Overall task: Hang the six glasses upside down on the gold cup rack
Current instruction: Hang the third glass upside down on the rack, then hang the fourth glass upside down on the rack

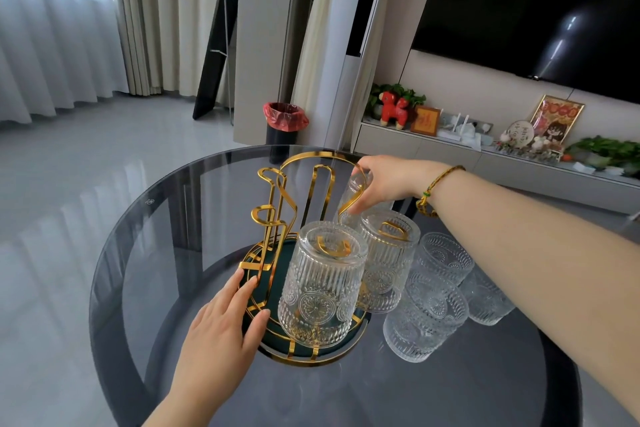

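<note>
The gold cup rack (277, 204) stands on a round green tray (349, 336) in the middle of the glass table. Two embossed glasses hang upside down on its pegs: a near glass (322, 284) and one behind it (386, 253). My right hand (384, 184) grips a third glass (353, 198), upside down, at a far peg of the rack. My left hand (225, 319) rests flat on the tray's left rim, fingers spread. Three more glasses stand upright on the table to the right (424, 315), (445, 253), (486, 302).
The round dark glass table (145, 288) ends close to my body and at the left. Beyond it are a bin with a red bag (285, 121), a low TV cabinet with ornaments (450, 146) and curtains at the left.
</note>
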The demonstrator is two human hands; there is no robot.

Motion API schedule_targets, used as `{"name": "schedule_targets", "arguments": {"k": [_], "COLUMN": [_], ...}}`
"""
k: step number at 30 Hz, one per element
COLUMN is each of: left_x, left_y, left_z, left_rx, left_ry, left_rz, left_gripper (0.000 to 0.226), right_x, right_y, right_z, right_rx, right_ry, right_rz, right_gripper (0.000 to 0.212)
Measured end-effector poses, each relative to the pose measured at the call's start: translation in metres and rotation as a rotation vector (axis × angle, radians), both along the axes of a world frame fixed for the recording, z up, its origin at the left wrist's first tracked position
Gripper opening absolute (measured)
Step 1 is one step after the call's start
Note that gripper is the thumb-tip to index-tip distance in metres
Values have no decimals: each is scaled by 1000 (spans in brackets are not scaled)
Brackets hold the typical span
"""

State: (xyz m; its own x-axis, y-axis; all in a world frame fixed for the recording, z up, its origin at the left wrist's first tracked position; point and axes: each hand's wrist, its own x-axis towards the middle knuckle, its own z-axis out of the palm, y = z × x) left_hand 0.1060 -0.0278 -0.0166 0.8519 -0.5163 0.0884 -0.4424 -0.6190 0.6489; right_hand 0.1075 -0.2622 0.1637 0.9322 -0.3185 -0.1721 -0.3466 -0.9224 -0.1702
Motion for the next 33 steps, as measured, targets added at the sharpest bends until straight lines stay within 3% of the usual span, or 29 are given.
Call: {"name": "schedule_targets", "arguments": {"k": [7, 15, 26, 33], "left_x": [-2, -2, -8, -19], "left_y": [0, -1, 1, 4], "left_z": [2, 3, 5, 7], "left_rx": [-2, -7, 11, 56], "left_ry": [12, 8, -49, -90], "left_rz": [-2, -4, -7, -27], "left_gripper": [54, 53, 50, 48], "right_x": [0, -16, -110, -177], "right_y": [-2, -8, -11, 2], "right_z": [-1, 15, -3, -90], "right_rx": [-10, 63, 267, 459], "right_ry": [7, -108, -625, -818], "right_rz": [6, -54, -210, -362], "right_gripper": [72, 72, 48, 61]}}
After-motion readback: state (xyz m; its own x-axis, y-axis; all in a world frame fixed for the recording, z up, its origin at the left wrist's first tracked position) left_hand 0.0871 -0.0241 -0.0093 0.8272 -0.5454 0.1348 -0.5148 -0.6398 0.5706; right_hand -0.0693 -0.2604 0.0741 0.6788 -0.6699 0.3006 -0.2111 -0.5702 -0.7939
